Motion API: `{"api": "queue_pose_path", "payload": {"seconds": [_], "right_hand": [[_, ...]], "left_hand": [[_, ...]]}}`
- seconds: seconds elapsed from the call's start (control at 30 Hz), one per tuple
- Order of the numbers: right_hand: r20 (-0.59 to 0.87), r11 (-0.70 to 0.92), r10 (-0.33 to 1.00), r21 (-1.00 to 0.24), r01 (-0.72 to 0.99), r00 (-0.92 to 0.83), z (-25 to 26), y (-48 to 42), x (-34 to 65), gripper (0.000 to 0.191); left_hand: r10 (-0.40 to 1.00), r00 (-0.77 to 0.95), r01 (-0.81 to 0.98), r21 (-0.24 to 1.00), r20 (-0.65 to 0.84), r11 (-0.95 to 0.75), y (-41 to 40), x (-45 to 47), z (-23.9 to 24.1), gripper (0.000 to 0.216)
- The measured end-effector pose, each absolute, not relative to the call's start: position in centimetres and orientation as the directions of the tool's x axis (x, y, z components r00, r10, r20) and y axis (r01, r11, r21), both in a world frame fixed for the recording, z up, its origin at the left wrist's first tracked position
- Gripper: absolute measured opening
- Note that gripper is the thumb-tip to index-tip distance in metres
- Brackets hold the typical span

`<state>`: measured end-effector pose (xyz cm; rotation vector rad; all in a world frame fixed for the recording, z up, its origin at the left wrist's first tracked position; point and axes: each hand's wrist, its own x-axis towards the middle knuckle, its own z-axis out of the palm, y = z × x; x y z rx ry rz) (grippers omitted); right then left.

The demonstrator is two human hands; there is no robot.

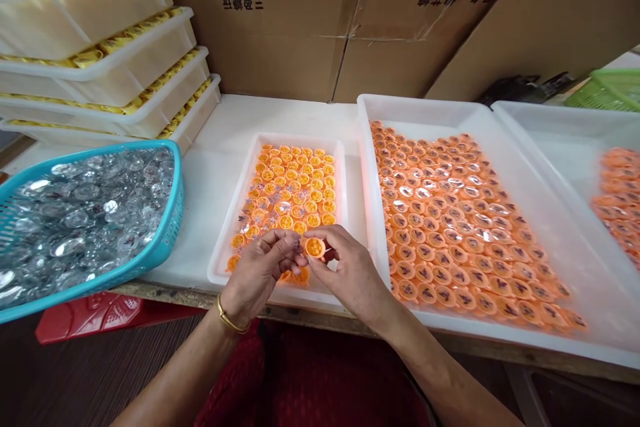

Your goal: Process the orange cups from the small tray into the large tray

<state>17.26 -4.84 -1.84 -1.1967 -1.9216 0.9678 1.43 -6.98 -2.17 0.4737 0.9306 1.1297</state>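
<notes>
Big tray of capped orange pieces sits right, blue basket of clear lids left, small tray dead centre, all in easy reach. Right hand pinches one orange cup over the small tray's near edge, open side up so nothing spills. Left hand has its fingers bunched beside it; can't tell if they hold anything.

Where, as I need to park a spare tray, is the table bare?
Bare table lies between the blue basket and the small tray, and behind that tray before the cardboard boxes. The small tray and the large tray are crowded.
</notes>
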Motion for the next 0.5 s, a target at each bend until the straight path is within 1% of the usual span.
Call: {"api": "queue_pose_path", "payload": {"seconds": [0.13,0.23,0.37,0.5], "right_hand": [[0.143,0.286,0.932,-0.856,0.432,-0.334,-1.68,-4.83,17.5,0.031],[0.092,0.217,0.952,-0.874,0.434,-0.291,-1.66,-4.81,17.74,0.029],[0.031,0.135,0.962,-0.917,0.374,-0.273,-1.97,-4.82,17.84,0.024],[0.043,0.14,0.961,-0.927,0.347,-0.274,-2.33,-4.76,17.69,0.024]], "left_hand": [[0.908,0.108,-0.57,0.723,-0.405,0.391,-6.97,1.3,-2.29,0.018],[0.914,0.131,-0.595,0.707,-0.385,0.383,-7.04,0.99,-2.48,0.024],[0.924,0.165,-0.589,0.717,-0.344,0.372,-7.14,0.77,-2.74,0.023],[0.922,0.178,-0.609,0.698,-0.344,0.377,-7.06,0.9,-2.88,0.023]]}}
